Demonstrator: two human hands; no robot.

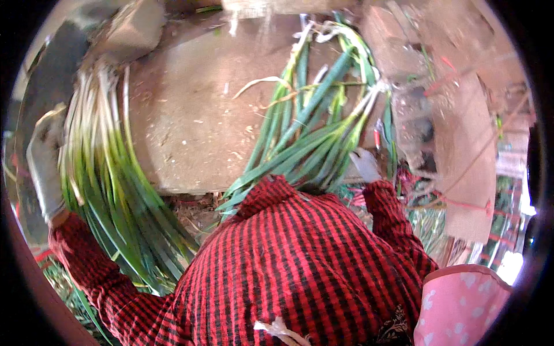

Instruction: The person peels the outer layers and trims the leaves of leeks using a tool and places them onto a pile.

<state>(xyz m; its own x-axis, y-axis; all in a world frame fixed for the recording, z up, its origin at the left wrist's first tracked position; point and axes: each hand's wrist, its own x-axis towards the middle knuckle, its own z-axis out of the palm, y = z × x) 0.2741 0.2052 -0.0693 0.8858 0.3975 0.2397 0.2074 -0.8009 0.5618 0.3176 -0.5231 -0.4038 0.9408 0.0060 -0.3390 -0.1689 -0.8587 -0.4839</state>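
Note:
My left hand (45,147), in a pale glove, lies against the outer side of a large bunch of green onions (104,151) on the left; its fingers are partly hidden, and I cannot tell whether they grip. The bunch has its white root ends at the top and its green leaves bending down towards me. To the right, my gloved right hand (365,163) is at the near edge of a second, looser heap of green onions (311,134). Its fingertips are beside the leaves, and whether they close on any is unclear. Some stalks in this heap are bent and yellowed.
A flat, dirt-strewn board (194,116) lies between the two heaps. A block (136,32) stands at the upper left. Bricks (385,26) and a long wooden plank (465,173) are on the right, with red string near them. A red-handled tool (377,137) lies near my right hand.

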